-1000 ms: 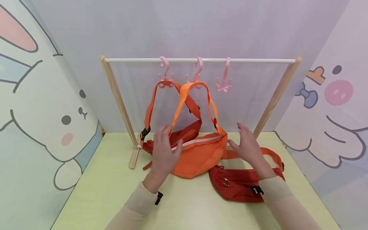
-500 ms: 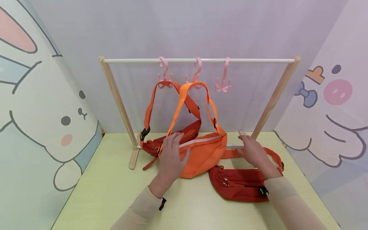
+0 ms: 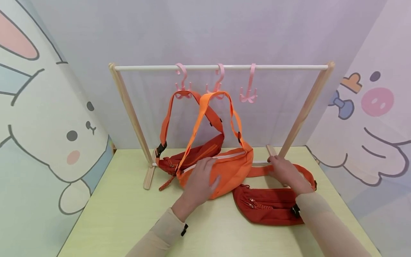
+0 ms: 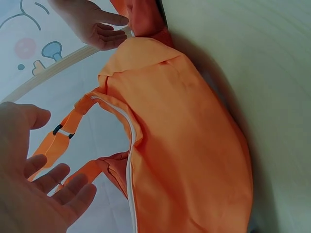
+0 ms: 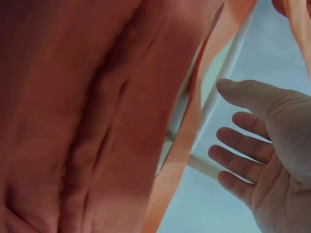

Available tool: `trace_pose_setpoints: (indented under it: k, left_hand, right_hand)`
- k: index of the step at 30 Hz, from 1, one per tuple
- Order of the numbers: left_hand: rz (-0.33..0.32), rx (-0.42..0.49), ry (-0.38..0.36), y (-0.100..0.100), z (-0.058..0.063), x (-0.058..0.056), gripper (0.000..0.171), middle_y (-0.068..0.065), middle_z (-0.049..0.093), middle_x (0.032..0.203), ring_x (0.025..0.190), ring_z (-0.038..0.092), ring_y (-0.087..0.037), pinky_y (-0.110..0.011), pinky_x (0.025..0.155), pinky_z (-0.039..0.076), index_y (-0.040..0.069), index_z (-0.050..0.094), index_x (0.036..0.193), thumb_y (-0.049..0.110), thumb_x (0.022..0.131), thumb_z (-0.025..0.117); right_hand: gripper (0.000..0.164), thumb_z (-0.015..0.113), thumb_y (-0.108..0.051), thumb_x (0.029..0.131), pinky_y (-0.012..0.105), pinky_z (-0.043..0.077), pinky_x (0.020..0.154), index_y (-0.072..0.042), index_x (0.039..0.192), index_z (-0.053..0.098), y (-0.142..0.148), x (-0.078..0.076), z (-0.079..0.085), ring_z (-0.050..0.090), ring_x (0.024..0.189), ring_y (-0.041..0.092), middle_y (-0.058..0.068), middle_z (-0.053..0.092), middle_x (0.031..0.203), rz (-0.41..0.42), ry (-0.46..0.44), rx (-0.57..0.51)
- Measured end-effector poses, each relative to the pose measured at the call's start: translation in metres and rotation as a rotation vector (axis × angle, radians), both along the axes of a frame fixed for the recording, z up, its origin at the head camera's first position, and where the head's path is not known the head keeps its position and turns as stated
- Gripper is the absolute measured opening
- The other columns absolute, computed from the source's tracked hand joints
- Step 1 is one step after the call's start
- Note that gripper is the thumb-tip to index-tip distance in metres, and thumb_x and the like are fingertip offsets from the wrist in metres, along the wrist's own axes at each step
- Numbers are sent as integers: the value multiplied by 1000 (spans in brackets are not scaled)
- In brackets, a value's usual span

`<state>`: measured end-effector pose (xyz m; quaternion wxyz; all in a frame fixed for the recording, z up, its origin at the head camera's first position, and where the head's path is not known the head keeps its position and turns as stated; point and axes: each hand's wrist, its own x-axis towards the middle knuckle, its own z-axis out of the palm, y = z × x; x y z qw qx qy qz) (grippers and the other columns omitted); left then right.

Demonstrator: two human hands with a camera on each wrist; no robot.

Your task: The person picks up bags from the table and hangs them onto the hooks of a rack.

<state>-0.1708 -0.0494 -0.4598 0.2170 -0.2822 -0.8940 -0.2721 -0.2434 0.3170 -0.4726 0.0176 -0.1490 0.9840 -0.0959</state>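
An orange waist bag [image 3: 232,169] hangs by its looped strap from the middle pink hook [image 3: 219,82]. My left hand [image 3: 200,182] is in front of this bag, overlapping its left half; its fingers are loosely bent with nothing in them. Behind it on the left, a dark red waist bag [image 3: 205,150] hangs from the left pink hook [image 3: 183,82]. Another red waist bag [image 3: 268,208] lies on the table at the right, zip and black buckle showing. My right hand [image 3: 287,175] hovers over that bag's orange strap [image 5: 177,160], fingers relaxed and holding nothing.
A white rail [image 3: 282,67] on wooden posts [image 3: 131,110] stands along the back of the table [image 3: 112,221]. A third pink hook [image 3: 248,89] is on the rail, right of the others. Cartoon-printed panels [image 3: 41,125] border both sides.
My left hand has moved right and slightly down across the front of the orange bag. My right hand has shifted right and down, away from that bag. The bags stay where they were.
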Motion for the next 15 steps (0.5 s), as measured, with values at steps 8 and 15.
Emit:
trace_pose_setpoints:
  k: [8,15]
  left_hand:
    - [-6,-112,-141,2,-13,-1,61,-10,55,146,134,53,-29,-46,111,48,5,51,151,35,102,73]
    - [-27,-112,-152,4,-19,1,63,-10,53,149,133,53,-29,-46,108,51,6,49,152,36,102,73]
  right_hand:
    - [42,88,-14,89,52,59,83,-2,124,67,4,-8,-10,63,88,32,19,70,109,15,-71,47]
    - [39,88,-19,90,50,53,78,-3,120,67,4,-11,-14,58,85,31,15,69,101,16,-87,99]
